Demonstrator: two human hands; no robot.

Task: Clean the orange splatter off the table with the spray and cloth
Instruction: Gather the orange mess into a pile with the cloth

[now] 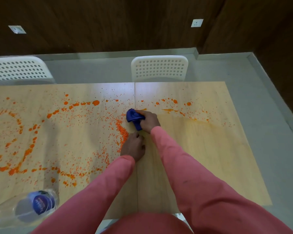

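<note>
1. Head view: light wood table (201, 149), made of two panels w/ a seam running near-to-far about mid-table.
2. Right hand (148, 121) grips a bunched blue cloth (134, 118), fingers curled round it, pressing it on the table just beside the seam, toward the far edge.
3. Left hand (134, 146) rests on the table just nearer than the cloth, fingers curled under; holds nothing that I can see. Touches the edge of a dense orange crumb line.
4. Both arms in pink sleeves (201, 179), reaching in from the near edge.
5. Orange splatter (66, 125): covers most of the left panel, blobs, loops & fine specks from far edge region to near the near edge. Thick crumbly arc (123, 134) right by the left hand.
6. Right panel: splatter only in a band near the far edge (174, 103), blobs + streaks. Nearer part of that panel looks wiped, faint yellowish smear at the boundary.
7. Clear plastic bottle (35, 204) w/ blue label lies at the near-left corner, blurred; can't tell the nozzle type.
8. Two white perforated chairs (159, 68) beyond the far edge, one at center, one at far left.
9. Grey floor, dark wood wall w/ two white sockets (196, 23).
</note>
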